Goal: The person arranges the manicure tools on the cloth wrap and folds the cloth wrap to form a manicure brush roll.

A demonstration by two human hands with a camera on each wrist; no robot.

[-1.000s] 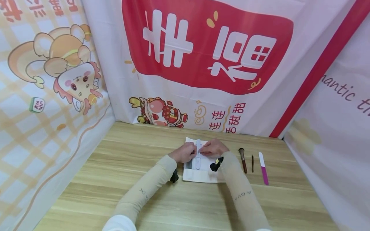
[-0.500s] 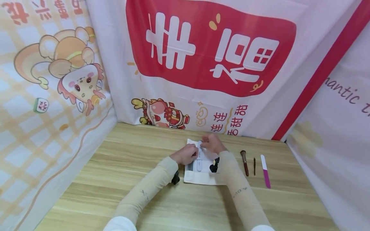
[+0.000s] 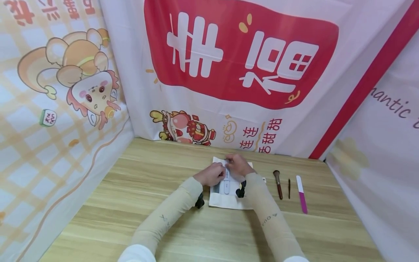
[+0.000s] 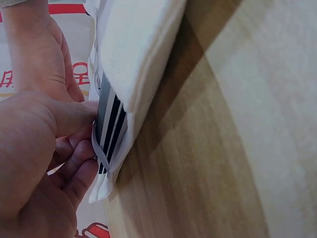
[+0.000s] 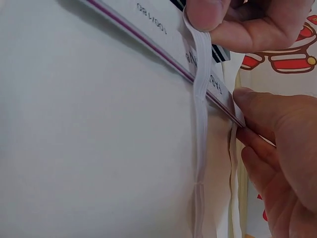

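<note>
A white fabric case [image 3: 229,203] lies spread on the table. On it, a pale nail file [image 3: 227,186] with printed numbers [image 5: 151,19] passes beneath a white elastic band [image 5: 199,114]. My left hand [image 3: 212,174] pinches the band by the case's left side, beside several grey and black striped flat files [image 4: 111,124] tucked there. At the far end of the pale nail file, my right hand [image 3: 238,165] grips its tip between thumb and fingers, as the right wrist view shows. In the head view the hands cover the file's upper part.
Right of the case lie a makeup brush [image 3: 278,185], a thin dark stick [image 3: 289,188] and a white and purple nail file [image 3: 302,194]. Printed cloth walls [image 3: 196,94] enclose the wooden table [image 3: 157,160] at the back and sides.
My right hand has left the middle of the pale file, lifted away briefly, and now holds its far end. My left hand stays at the band. The view has shifted slightly.
</note>
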